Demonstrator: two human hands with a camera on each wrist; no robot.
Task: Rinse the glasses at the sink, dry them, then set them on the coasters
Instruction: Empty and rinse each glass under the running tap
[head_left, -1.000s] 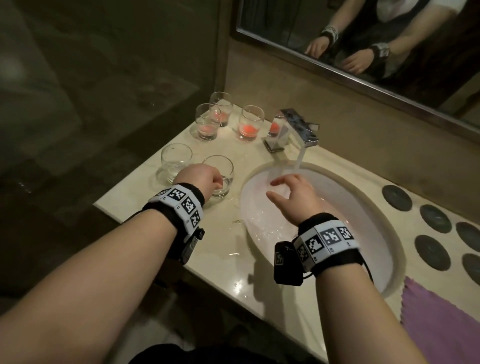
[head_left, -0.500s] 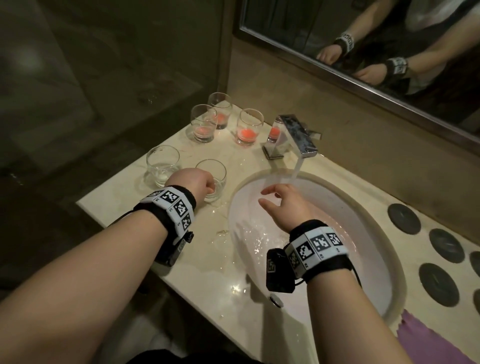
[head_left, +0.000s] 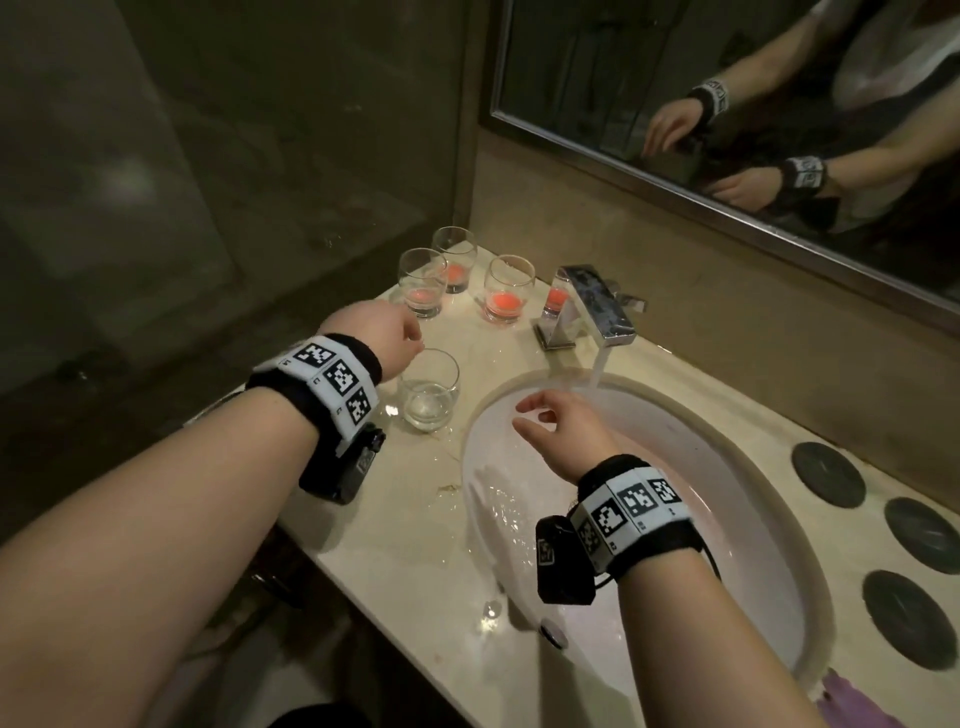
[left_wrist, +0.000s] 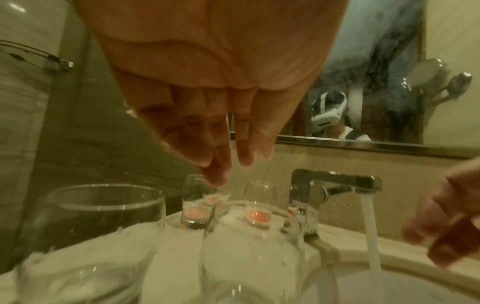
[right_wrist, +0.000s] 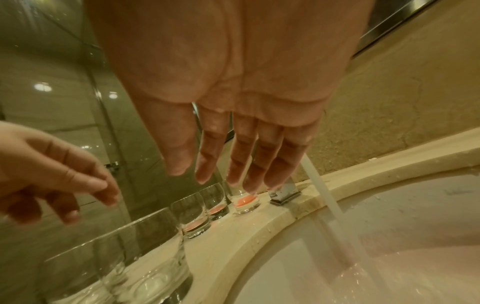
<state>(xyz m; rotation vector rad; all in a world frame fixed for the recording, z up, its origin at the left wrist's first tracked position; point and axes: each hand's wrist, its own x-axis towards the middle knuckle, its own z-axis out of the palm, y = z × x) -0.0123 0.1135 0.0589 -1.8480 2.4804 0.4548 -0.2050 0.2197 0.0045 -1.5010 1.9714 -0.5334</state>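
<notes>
Hovering slack and empty, left hand (head_left: 384, 332) above clear glass (head_left: 429, 389), right hand (head_left: 561, 436) over sink (head_left: 779, 545).

- Head view looks down from above at the sink (head_left: 769, 587).
- Both wrist views sit low, facing the far faucet (left_wrist: 335, 185), shared.

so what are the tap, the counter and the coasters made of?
Tap: looks like polished chrome-plated metal, mirror reflections on square faces. Counter: seemingly glossy beige stone, maybe marble, faint veining, wet sheen. Coasters: dark, matte discs; material unclear, perhaps slate or rubber.
</notes>
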